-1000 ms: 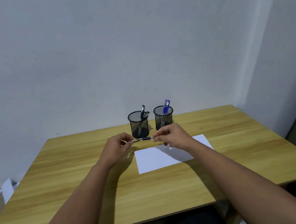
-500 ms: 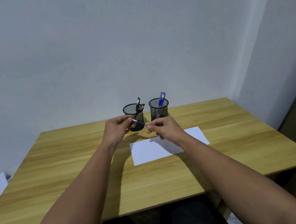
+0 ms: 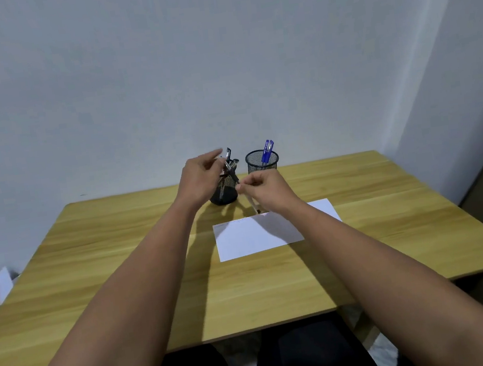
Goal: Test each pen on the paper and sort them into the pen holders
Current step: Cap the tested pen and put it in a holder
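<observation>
I pinch the pen [image 3: 252, 202] in my right hand [image 3: 265, 187], tip down just behind the paper [image 3: 259, 235]. Left hand [image 3: 200, 179] hangs at the left holder [image 3: 223, 192], fingers loosely curled around something small, can't tell what. Keep the tip steep, press lightly, short stroke on the sheet.

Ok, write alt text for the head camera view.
Two bare forearms reach over a wooden table; the right hand holds a pen tip-down near a white sheet of paper, and the left hand is at the left mesh holder. The right mesh holder has blue pens.
</observation>
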`<state>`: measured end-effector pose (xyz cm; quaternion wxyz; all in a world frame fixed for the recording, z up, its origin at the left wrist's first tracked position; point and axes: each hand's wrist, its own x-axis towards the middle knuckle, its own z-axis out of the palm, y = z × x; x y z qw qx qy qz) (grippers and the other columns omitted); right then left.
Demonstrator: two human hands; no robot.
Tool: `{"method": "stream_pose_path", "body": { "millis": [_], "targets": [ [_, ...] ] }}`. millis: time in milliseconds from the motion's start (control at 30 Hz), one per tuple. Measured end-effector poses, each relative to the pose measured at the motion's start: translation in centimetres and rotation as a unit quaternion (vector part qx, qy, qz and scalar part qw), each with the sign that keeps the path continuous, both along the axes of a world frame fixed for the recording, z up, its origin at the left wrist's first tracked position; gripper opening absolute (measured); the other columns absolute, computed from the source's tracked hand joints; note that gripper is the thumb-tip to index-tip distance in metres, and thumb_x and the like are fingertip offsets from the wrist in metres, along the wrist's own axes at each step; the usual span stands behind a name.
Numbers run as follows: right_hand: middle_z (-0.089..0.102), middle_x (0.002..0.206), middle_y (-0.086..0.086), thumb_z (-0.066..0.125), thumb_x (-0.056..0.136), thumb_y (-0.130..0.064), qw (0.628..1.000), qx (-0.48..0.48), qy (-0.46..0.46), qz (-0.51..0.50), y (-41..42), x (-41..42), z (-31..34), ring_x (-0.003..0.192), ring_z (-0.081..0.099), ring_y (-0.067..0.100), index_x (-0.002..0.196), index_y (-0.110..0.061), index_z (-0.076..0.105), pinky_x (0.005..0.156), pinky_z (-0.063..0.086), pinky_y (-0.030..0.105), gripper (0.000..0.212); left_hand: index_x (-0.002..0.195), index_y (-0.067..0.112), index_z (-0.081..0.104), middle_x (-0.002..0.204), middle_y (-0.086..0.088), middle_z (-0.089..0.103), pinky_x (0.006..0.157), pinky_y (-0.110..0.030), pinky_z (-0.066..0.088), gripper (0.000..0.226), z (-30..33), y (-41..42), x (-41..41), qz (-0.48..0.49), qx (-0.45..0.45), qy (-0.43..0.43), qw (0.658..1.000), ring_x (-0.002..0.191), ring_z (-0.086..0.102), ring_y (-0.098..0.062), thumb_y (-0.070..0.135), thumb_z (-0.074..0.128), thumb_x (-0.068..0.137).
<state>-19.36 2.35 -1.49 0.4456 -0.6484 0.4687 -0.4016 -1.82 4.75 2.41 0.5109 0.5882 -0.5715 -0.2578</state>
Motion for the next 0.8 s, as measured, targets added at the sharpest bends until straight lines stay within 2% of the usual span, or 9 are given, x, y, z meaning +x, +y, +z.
{"method": "stream_pose_path", "body": {
  "millis": [67, 100, 267, 333, 400, 500, 567, 667, 800],
  "targets": [
    [0.079, 0.085, 0.006, 0.082, 0.095, -0.017, 0.998, -0.048, 0.018, -0.037, -1.7, 0.1, 1.2, 0.076, 0.067, 0.013, 0.089, -0.014, 0.081, 0.076, 0.056, 0.03, 0.007, 0.141, 0.024, 0.058, 0.115, 0.003, 0.072, 0.095, -0.027, 0.05, 0.044, -0.1, -0.6, 0.6, 0.04, -0.012, 0.014, 0.999, 0.103, 0.067, -0.01, 0.028, 0.059, 0.096],
    [0.076, 0.079, 0.001, 0.083, 0.094, -0.017, 0.997, -0.064, 0.013, -0.049, -2.5, 0.2, 2.1, 0.074, 0.065, 0.012, 0.086, -0.016, 0.08, 0.079, 0.053, 0.029, 0.009, 0.144, 0.025, 0.053, 0.119, 0.002, 0.069, 0.094, -0.028, 0.051, 0.048, -0.4, -0.9, 1.0, 0.058, -0.012, 0.025, 0.998, 0.105, 0.065, -0.012, 0.025, 0.058, 0.097],
    [0.066, 0.07, -0.014, 0.082, 0.092, -0.022, 0.989, -0.124, 0.052, -0.062, -5.9, 1.1, 6.6, 0.066, 0.058, 0.0, 0.08, -0.021, 0.073, 0.069, 0.046, 0.02, 0.015, 0.158, 0.03, 0.022, 0.152, -0.002, 0.041, 0.106, -0.033, 0.04, 0.088, -3.1, -2.0, 2.5, 0.045, 0.06, 0.008, 0.997, 0.14, 0.04, -0.02, 0.022, 0.073, 0.087],
    [0.062, 0.068, -0.013, 0.08, 0.09, -0.022, 0.983, -0.146, 0.085, -0.07, -6.9, 2.1, 7.7, 0.066, 0.057, 0.004, 0.077, -0.021, 0.07, 0.067, 0.046, 0.022, 0.016, 0.16, 0.029, 0.014, 0.16, -0.006, 0.03, 0.115, -0.038, 0.034, 0.105, -4.3, -2.7, 2.7, 0.029, 0.093, 0.005, 0.995, 0.148, 0.03, -0.021, 0.025, 0.082, 0.081],
    [0.062, 0.067, -0.012, 0.077, 0.087, -0.022, 0.977, -0.155, 0.119, -0.08, -7.9, 3.2, 8.3, 0.069, 0.06, 0.012, 0.074, -0.023, 0.067, 0.07, 0.049, 0.027, 0.017, 0.161, 0.028, 0.012, 0.163, -0.007, 0.027, 0.118, -0.041, 0.033, 0.115, -5.3, -3.5, 2.9, 0.026, 0.104, 0.002, 0.994, 0.149, 0.028, -0.022, 0.029, 0.088, 0.075],
    [0.063, 0.07, -0.009, 0.073, 0.083, -0.022, 0.969, -0.156, 0.178, -0.077, -8.7, 4.7, 8.1, 0.075, 0.063, 0.021, 0.071, -0.023, 0.061, 0.069, 0.05, 0.03, 0.017, 0.16, 0.029, 0.015, 0.159, -0.003, 0.036, 0.114, -0.038, 0.037, 0.121, -6.5, -5.0, 3.0, 0.026, 0.109, -0.004, 0.994, 0.144, 0.037, -0.022, 0.039, 0.092, 0.067],
    [0.07, 0.08, -0.004, 0.072, 0.082, -0.024, 0.962, -0.153, 0.217, -0.066, -8.9, 5.5, 7.5, 0.083, 0.068, 0.024, 0.079, -0.021, 0.067, 0.073, 0.056, 0.033, 0.006, 0.156, 0.032, 0.021, 0.15, 0.001, 0.046, 0.112, -0.04, 0.043, 0.121, -7.1, -5.7, 3.0, 0.023, 0.101, -0.007, 0.995, 0.135, 0.048, -0.02, 0.046, 0.093, 0.06],
    [0.077, 0.094, 0.004, 0.073, 0.081, -0.027, 0.955, -0.148, 0.252, -0.053, -9.3, 6.6, 6.2, 0.093, 0.071, 0.029, 0.091, -0.016, 0.074, 0.081, 0.061, 0.04, 0.015, 0.145, 0.035, 0.036, 0.126, 0.011, 0.061, 0.102, -0.042, 0.052, 0.103, -7.7, -6.2, 3.0, 0.022, 0.079, -0.019, 0.996, 0.114, 0.063, -0.015, 0.045, 0.092, 0.059],
    [0.078, 0.103, 0.004, 0.075, 0.086, -0.029, 0.95, -0.144, 0.272, -0.049, -9.7, 7.2, 4.9, 0.099, 0.072, 0.029, 0.099, -0.018, 0.076, 0.083, 0.06, 0.038, 0.017, 0.138, 0.036, 0.041, 0.109, 0.025, 0.059, 0.094, -0.038, 0.055, 0.088, -7.6, -6.1, 2.8, 0.027, 0.062, -0.033, 0.997, 0.1, 0.067, -0.01, 0.036, 0.091, 0.066]
  ]
}}
